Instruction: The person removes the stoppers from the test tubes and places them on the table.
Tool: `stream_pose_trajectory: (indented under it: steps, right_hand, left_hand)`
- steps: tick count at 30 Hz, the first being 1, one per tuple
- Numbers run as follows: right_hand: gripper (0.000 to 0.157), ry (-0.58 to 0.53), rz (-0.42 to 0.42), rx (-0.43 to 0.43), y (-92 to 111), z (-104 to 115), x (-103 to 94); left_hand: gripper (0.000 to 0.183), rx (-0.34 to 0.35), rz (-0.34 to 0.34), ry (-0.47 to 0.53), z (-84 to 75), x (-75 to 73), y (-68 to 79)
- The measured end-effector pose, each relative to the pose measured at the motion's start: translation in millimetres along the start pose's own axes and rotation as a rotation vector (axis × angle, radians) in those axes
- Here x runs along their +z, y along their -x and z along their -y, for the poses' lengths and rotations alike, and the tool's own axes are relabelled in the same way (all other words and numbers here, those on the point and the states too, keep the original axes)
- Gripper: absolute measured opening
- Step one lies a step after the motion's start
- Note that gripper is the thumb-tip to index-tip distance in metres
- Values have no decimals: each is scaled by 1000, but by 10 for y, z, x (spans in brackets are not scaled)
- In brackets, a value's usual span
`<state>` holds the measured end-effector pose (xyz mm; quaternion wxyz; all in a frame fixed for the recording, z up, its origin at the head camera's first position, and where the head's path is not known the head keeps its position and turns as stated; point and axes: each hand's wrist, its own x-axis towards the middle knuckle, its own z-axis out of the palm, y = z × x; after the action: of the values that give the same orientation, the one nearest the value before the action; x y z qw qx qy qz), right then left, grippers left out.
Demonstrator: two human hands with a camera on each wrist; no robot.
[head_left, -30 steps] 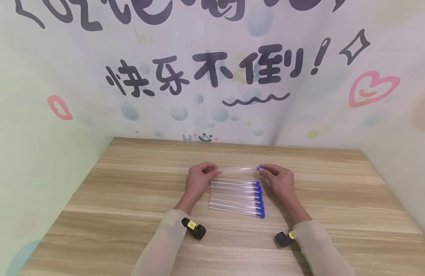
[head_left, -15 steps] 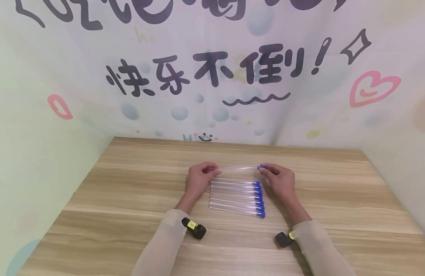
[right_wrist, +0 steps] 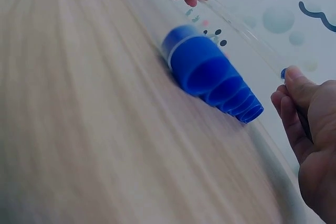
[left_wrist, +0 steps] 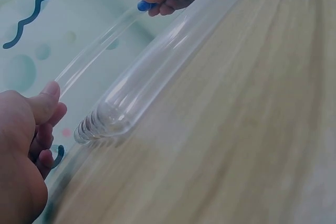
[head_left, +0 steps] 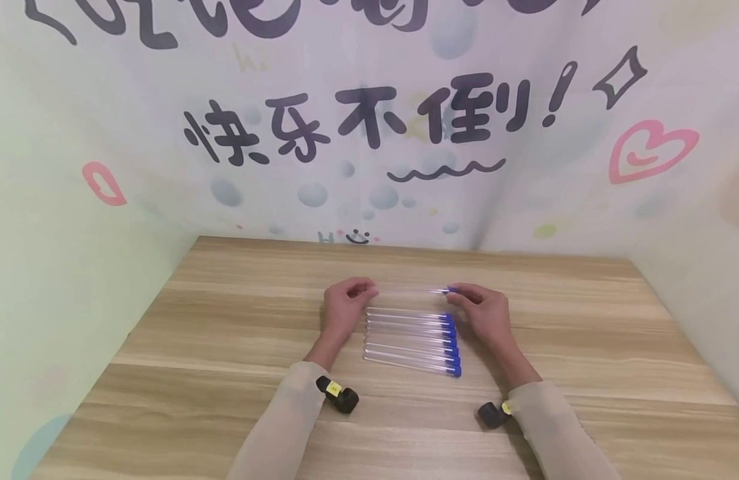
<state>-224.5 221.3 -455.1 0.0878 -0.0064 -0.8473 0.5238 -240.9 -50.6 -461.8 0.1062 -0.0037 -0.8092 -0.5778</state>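
My left hand (head_left: 345, 308) pinches the clear end of a test tube (left_wrist: 97, 51) between thumb and fingers. At the other end, my right hand (head_left: 482, 312) grips the tube's blue cap (right_wrist: 283, 73). Held lengthwise between both hands, the tube is off the table in both wrist views. Nearer to the body, a row of several capped test tubes (head_left: 408, 333) lies side by side on the wood. Their blue caps (right_wrist: 202, 69) point right and their rounded clear ends (left_wrist: 102, 121) point left.
The wood-grain table (head_left: 195, 400) reaches back to a printed cloth (head_left: 285, 207) with dark lettering. Pale walls stand at both sides. A black wrist camera (head_left: 339, 395) sits on the left sleeve, another black camera (head_left: 492, 415) on the right.
Both hands have shifted slightly left with the held tube, and its left end has moved a little away from the body. The row on the table keeps its arrangement.
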Motion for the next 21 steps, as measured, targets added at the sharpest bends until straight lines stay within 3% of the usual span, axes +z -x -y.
stream_pose_trajectory:
  steps: [21]
  right_hand:
    - [35, -49, 88, -13, 0, -11, -8]
  left_hand:
    - [12, 20, -26, 40, 31, -5, -27]
